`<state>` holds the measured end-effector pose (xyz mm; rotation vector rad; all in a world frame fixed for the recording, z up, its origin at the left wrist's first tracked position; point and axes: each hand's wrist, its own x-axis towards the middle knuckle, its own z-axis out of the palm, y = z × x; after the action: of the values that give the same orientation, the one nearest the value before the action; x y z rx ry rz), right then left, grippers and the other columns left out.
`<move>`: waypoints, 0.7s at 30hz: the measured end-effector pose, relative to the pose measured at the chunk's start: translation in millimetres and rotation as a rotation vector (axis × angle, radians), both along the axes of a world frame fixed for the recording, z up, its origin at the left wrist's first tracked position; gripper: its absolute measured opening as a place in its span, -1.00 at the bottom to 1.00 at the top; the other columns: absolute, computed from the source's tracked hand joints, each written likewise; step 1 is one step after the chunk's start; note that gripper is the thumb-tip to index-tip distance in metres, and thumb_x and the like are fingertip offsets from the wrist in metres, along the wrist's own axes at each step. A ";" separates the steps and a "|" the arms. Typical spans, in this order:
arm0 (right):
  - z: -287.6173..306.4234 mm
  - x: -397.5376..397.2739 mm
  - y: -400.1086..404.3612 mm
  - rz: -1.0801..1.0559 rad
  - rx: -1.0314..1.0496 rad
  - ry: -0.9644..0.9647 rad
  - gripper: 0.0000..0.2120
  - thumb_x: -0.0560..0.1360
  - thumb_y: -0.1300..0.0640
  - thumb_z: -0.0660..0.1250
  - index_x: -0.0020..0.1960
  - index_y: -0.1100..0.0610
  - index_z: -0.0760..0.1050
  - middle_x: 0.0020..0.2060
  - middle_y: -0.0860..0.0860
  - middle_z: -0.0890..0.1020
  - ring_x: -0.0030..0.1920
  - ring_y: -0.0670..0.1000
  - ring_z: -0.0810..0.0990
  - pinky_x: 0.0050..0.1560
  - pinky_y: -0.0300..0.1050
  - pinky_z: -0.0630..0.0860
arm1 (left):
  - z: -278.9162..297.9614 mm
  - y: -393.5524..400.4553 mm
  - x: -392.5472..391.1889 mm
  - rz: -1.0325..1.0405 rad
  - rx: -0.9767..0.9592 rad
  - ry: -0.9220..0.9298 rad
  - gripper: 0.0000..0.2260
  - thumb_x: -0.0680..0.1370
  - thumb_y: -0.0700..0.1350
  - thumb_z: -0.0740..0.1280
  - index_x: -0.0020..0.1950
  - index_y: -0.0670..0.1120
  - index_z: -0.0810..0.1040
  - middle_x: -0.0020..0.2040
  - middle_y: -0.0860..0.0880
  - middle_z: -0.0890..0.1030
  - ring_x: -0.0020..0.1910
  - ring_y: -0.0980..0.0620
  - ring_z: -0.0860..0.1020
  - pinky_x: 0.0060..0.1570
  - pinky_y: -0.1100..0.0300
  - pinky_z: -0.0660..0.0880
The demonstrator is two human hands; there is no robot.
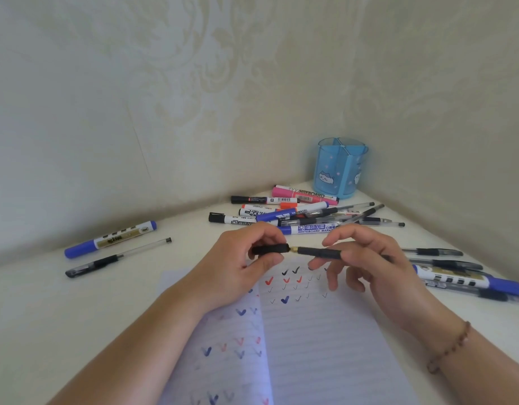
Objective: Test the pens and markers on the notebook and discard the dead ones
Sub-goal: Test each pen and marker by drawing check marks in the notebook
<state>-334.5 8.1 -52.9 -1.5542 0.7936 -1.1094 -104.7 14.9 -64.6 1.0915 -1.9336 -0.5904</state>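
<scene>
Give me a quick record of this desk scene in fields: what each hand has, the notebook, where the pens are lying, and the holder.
left hand: pinches a black pen cap
right hand: holds the black pen, tip toward the cap, just apart from it
notebook: open, under the hands, ticks in black, red and blue
centre pile: mixed markers and pens behind the hands
left pair: one blue marker, one gel pen
right group: several pens, one blue marker
pen holder: blue, upright in the corner, nothing visible inside
</scene>
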 end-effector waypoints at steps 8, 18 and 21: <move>-1.6 12.5 1.0 0.013 0.033 0.096 -0.91 0.49 0.35 0.34 -0.11 0.23 0.61 -0.23 0.16 0.72 -0.46 0.11 0.59 -0.51 -0.36 0.37 | 0.5 3.5 -7.2 -0.028 0.038 -0.004 -0.79 0.54 -0.21 0.41 0.01 0.13 0.59 -0.14 0.10 0.67 -0.21 0.05 0.61 -0.12 0.20 0.54; -5.1 22.1 -0.6 0.053 0.003 0.205 -0.67 0.30 0.11 0.49 0.06 0.00 0.60 -0.18 0.02 0.74 -0.32 0.06 0.61 -0.19 -0.06 0.60 | -0.7 -0.1 -4.2 -0.052 -0.001 -0.056 -0.82 0.53 -0.16 0.42 -0.04 0.10 0.49 -0.17 0.22 0.61 -0.16 0.16 0.59 -0.04 0.29 0.50; -3.0 19.7 -4.7 0.002 -0.033 0.333 -0.40 0.23 0.01 0.55 0.23 -0.18 0.44 -0.12 -0.11 0.73 -0.19 0.02 0.62 -0.16 -0.30 0.52 | 3.8 -2.4 8.0 0.067 -0.021 -0.075 -0.79 0.51 -0.17 0.44 -0.09 0.14 0.51 -0.15 0.22 0.61 -0.05 0.20 0.57 0.03 0.41 0.42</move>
<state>-314.8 3.4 -55.9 -1.7935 0.9984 -0.8751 -96.7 12.4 -60.8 1.1748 -1.9548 -0.4975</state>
